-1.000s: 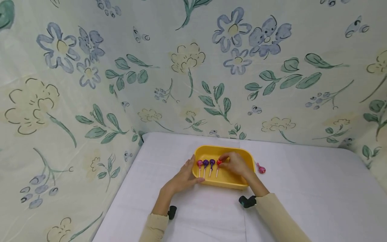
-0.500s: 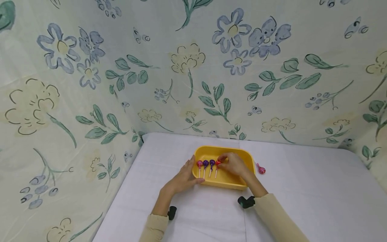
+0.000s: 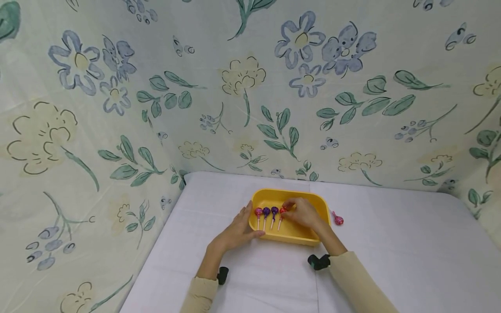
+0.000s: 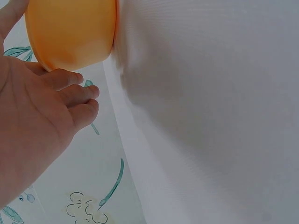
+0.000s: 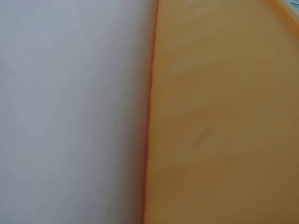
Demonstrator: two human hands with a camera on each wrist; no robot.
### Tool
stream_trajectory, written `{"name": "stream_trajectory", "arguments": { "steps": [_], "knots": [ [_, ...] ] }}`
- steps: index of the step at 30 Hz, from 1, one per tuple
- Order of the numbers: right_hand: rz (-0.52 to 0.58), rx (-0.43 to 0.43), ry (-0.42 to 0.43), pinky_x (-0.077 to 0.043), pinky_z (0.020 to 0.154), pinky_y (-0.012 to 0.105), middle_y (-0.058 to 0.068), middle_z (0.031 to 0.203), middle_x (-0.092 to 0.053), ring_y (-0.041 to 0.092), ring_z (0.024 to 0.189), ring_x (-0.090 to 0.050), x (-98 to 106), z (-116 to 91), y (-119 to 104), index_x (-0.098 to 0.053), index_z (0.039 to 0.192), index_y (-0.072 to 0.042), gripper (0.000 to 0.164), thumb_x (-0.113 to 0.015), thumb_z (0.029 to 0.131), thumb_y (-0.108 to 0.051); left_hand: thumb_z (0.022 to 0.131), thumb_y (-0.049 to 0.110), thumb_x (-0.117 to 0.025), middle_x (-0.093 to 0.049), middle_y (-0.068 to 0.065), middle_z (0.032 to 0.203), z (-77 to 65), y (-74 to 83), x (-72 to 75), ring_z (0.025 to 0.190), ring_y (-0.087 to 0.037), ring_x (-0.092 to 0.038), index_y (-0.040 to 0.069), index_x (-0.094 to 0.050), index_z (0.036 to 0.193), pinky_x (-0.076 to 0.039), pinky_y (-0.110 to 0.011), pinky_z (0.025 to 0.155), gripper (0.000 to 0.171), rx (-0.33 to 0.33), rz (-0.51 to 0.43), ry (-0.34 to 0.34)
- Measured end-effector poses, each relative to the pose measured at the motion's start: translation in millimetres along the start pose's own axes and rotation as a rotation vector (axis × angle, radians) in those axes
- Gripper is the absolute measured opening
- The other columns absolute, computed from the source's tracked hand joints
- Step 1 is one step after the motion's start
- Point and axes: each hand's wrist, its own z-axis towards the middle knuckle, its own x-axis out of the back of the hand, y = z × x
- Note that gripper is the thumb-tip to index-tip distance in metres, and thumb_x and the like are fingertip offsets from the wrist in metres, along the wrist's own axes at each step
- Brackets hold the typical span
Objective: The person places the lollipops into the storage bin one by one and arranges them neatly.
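In the head view, a yellow plastic tray (image 3: 289, 239) holds a row of lollipops, sticks toward me. From the left come a pink lollipop (image 3: 258, 211), a purple lollipop (image 3: 266, 211), another purple lollipop (image 3: 275, 210) and a red lollipop (image 3: 282, 211). My right hand (image 3: 306, 213) reaches inside the tray and pinches the red one by its wrapped head. With thumb at the front and fingers along the left end, my left hand (image 3: 235, 232) holds the tray. The left wrist view has its fingers (image 4: 77, 93) against the tray's outer wall; the right wrist view misses the right hand.
One more pink lollipop (image 3: 339, 220) lies on the white-covered table (image 3: 391, 243), just right of the tray. A flower-patterned cloth (image 3: 242, 143) hangs behind the table and down its left side. Dark wrist cameras sit below both hands.
The red lollipop, pinched in my right hand, has shifted very slightly left toward the purple one. My left hand and the tray stay in place.
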Motion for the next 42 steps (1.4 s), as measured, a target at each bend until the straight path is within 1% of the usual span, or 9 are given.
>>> {"name": "stream_trajectory", "arguments": {
  "steps": [9, 19, 24, 29, 33, 35, 38, 40, 42],
  "knots": [
    [0.015, -0.022, 0.010, -0.061, 0.094, 0.039, 0.008, 0.105, -0.075, 0.019, 0.091, -0.062, 1, -1, 4, -0.075, 0.110, -0.006, 0.022, -0.080, 0.091, -0.017, 0.097, 0.055, -0.066, -0.003, -0.010, 0.176, -0.4, 3.7, 0.3, 0.163, -0.036, -0.006, 0.018, 0.000, 0.168, -0.012, -0.057, 0.132, 0.104, 0.007, 0.000, -0.008],
    [0.039, -0.036, 0.007, -0.060, 0.095, 0.041, 0.010, 0.106, -0.075, 0.020, 0.092, -0.062, 0, -2, 3, -0.075, 0.112, -0.005, 0.025, -0.080, 0.092, -0.018, 0.097, 0.054, -0.066, -0.004, -0.011, 0.176, -0.9, 0.7, -0.5, 0.163, -0.037, -0.006, 0.016, 0.000, 0.168, -0.013, -0.057, 0.132, 0.105, 0.001, 0.002, 0.000],
    [0.058, -0.024, 0.028, -0.060, 0.086, 0.034, 0.013, 0.113, -0.073, 0.021, 0.094, -0.062, 8, -6, 5, -0.072, 0.119, -0.002, 0.030, -0.076, 0.095, -0.020, 0.096, 0.056, -0.067, -0.005, -0.011, 0.176, -0.6, 0.4, -0.7, 0.163, -0.037, -0.007, 0.017, 0.000, 0.168, -0.015, -0.058, 0.131, 0.106, 0.006, 0.003, 0.004],
    [0.084, -0.028, 0.167, -0.053, 0.061, 0.021, 0.016, 0.118, -0.070, 0.020, 0.073, -0.058, 33, -23, 12, -0.069, 0.127, -0.005, 0.033, -0.073, 0.098, -0.022, 0.095, 0.058, -0.068, -0.006, -0.011, 0.176, 0.3, 3.5, -0.8, 0.163, -0.037, -0.008, 0.020, 0.000, 0.168, -0.015, -0.059, 0.131, 0.107, 0.024, 0.005, 0.008],
    [0.093, -0.033, 0.374, -0.046, 0.051, 0.017, 0.018, 0.117, -0.069, 0.017, 0.065, -0.053, 53, -46, 28, -0.065, 0.131, -0.005, 0.034, -0.070, 0.100, -0.016, 0.095, 0.057, -0.068, -0.006, -0.010, 0.176, 1.5, 6.0, -1.7, 0.163, -0.037, -0.007, 0.019, 0.000, 0.168, -0.014, -0.058, 0.132, 0.107, 0.017, 0.013, 0.006],
    [0.080, -0.066, 0.479, -0.045, 0.048, 0.019, 0.020, 0.116, -0.070, 0.020, 0.061, -0.054, 60, -59, 39, -0.065, 0.131, -0.004, 0.034, -0.069, 0.100, -0.015, 0.095, 0.056, -0.068, -0.004, -0.009, 0.176, 1.8, 6.4, -2.2, 0.163, -0.037, -0.007, 0.018, 0.000, 0.168, -0.013, -0.058, 0.132, 0.107, 0.012, 0.013, 0.002],
    [0.007, -0.204, 0.584, -0.049, 0.055, 0.028, 0.023, 0.112, -0.072, 0.029, 0.069, -0.061, 63, -77, 53, -0.065, 0.130, -0.001, 0.040, -0.072, 0.097, -0.023, 0.096, 0.056, -0.067, -0.004, -0.009, 0.176, 1.7, 5.4, -2.6, 0.163, -0.036, -0.006, 0.018, 0.001, 0.168, -0.013, -0.058, 0.132, 0.106, 0.013, 0.013, 0.002],
    [-0.040, -0.321, 0.598, -0.053, 0.062, 0.037, 0.025, 0.109, -0.072, 0.036, 0.078, -0.065, 61, -86, 62, -0.065, 0.126, 0.002, 0.048, -0.075, 0.094, -0.032, 0.096, 0.056, -0.067, -0.004, -0.010, 0.176, 1.5, 4.0, -2.9, 0.163, -0.036, -0.007, 0.018, 0.000, 0.168, -0.013, -0.058, 0.132, 0.106, 0.015, 0.009, 0.005],
    [-0.081, -0.419, 0.574, -0.053, 0.068, 0.043, 0.027, 0.104, -0.073, 0.040, 0.085, -0.066, 56, -93, 69, -0.065, 0.123, 0.005, 0.057, -0.078, 0.091, -0.040, 0.096, 0.056, -0.067, -0.005, -0.010, 0.176, 1.2, 2.6, -3.6, 0.163, -0.037, -0.007, 0.018, 0.000, 0.168, -0.014, -0.059, 0.131, 0.106, 0.014, 0.003, 0.007]
  ]
}}
